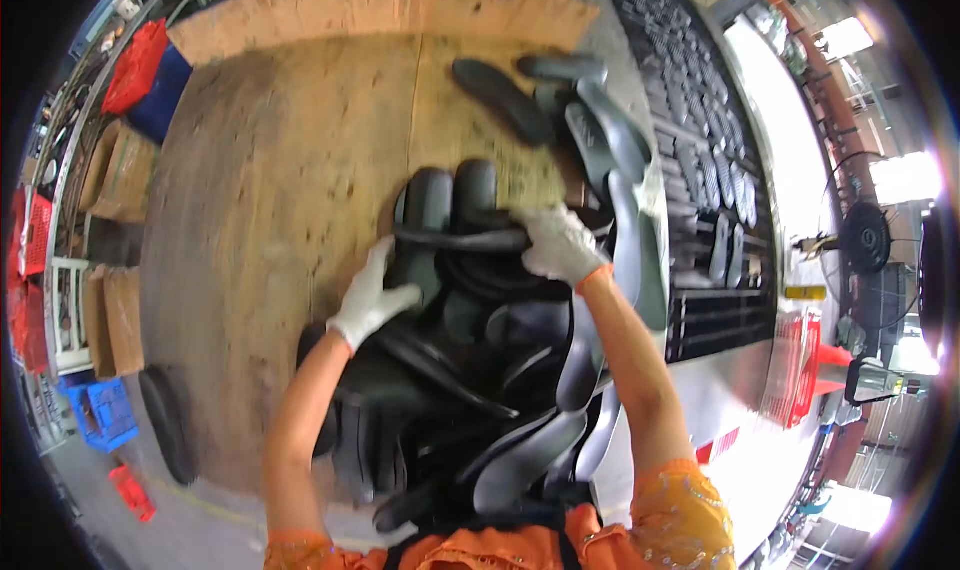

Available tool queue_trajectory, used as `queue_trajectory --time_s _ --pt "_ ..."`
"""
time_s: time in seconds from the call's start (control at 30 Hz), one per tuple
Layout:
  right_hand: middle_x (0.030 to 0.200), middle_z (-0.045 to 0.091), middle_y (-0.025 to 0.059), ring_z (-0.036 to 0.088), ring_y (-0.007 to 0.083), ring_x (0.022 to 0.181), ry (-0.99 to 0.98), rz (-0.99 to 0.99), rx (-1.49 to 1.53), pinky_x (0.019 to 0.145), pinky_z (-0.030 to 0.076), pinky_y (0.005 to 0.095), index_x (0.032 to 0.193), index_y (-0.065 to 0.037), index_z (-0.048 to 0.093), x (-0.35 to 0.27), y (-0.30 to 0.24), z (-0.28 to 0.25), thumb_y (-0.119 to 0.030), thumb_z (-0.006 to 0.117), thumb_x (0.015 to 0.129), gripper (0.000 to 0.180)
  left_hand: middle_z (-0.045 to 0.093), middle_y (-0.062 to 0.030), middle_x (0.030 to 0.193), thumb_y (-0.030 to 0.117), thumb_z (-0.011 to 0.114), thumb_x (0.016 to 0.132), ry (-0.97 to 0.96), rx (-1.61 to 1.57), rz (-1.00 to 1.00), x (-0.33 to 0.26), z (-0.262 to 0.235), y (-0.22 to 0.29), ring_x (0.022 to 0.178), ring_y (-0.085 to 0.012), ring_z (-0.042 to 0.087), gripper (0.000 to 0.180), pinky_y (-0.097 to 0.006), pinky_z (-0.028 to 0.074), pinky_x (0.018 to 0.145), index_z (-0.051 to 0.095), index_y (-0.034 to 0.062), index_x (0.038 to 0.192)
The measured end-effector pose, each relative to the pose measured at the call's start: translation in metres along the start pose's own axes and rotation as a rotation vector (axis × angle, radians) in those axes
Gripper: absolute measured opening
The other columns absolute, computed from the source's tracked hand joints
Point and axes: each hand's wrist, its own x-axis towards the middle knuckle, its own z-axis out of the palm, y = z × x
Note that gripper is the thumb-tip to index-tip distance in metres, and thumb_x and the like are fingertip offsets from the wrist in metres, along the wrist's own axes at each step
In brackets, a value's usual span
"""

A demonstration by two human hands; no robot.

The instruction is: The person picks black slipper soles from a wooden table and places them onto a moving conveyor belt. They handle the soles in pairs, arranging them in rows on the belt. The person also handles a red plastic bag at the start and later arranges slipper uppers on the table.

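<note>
My left hand (372,300), in a white glove, has its thumb and fingers spread apart at the left edge of an upright black shoe sole (430,202). The thumb lies over that sole's lower part. A second upright sole (475,185) stands beside it. My right hand (562,245), also gloved, is closed on the right end of a dark sole (465,240) lying crosswise over the others; its fingertips are partly hidden. Between my forearms and my body lies a jumbled heap of black soles (530,460). All rest on a wooden tabletop (260,220).
More soles (502,100) lie at the table's far right. A wooden board (390,5) borders the far side. To the right stand a rack (715,315) with rows of soles, a red basket (805,370) and a fan (865,238). Cardboard boxes (122,320) and a blue crate (105,410) are left.
</note>
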Motion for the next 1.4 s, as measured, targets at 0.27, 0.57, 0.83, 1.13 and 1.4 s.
queue_trajectory --time_s 0.27,0.57,0.83,1.13,1.4 --pt "0.134 0.057 0.0142 0.051 0.0357 0.130 0.389 -0.108 -0.019 0.105 0.042 0.0488 0.139 -0.013 0.050 -0.021 0.014 0.036 -0.014 0.067 0.076 0.066 0.069 -0.0200 0.124 0.020 0.072 0.090 0.297 0.151 0.044 -0.092 -0.007 0.018 0.111 -0.0307 0.069 0.044 -0.038 0.053 0.098 0.062 0.0048 0.130" --pt "0.151 0.037 0.0246 0.035 0.0449 0.141 0.502 0.367 0.205 0.111 0.034 0.0588 0.148 -0.013 0.038 -0.155 0.009 0.032 -0.034 0.079 0.076 0.085 0.066 -0.0144 0.121 0.001 0.071 0.088 0.584 0.008 0.010 -0.247 0.060 0.041 0.113 -0.0248 0.066 0.038 -0.034 0.052 0.100 0.063 -0.0007 0.126" --pt "0.135 0.059 0.0261 0.060 0.0352 0.124 0.306 0.421 0.935 0.104 0.047 0.0398 0.156 -0.003 0.033 -0.230 0.112 0.055 -0.039 0.081 0.068 0.107 0.067 -0.0144 0.119 0.007 0.078 0.080 0.566 0.099 0.069 -0.293 0.171 0.095 0.108 -0.0282 0.066 0.040 -0.036 0.053 0.095 0.068 0.0024 0.118" --pt "0.149 0.047 0.0272 0.047 0.0371 0.139 0.302 0.569 0.889 0.114 0.039 0.0422 0.157 0.001 0.025 -0.386 0.154 0.158 -0.040 0.087 0.067 0.117 0.049 -0.0200 0.145 0.026 0.092 0.064 0.453 0.634 -0.162 -0.292 0.222 0.126 0.130 -0.0416 0.050 0.052 -0.049 0.047 0.106 0.073 0.0134 0.111" --pt "0.127 0.065 0.0166 0.064 0.0300 0.114 0.161 0.721 1.352 0.100 0.050 0.0421 0.139 -0.007 0.051 -0.413 0.122 0.208 -0.027 0.090 0.069 0.083 0.049 -0.0217 0.142 0.029 0.093 0.061 0.464 0.720 -0.284 -0.297 0.254 0.138 0.129 -0.0422 0.048 0.042 -0.049 0.049 0.103 0.077 0.0160 0.097"
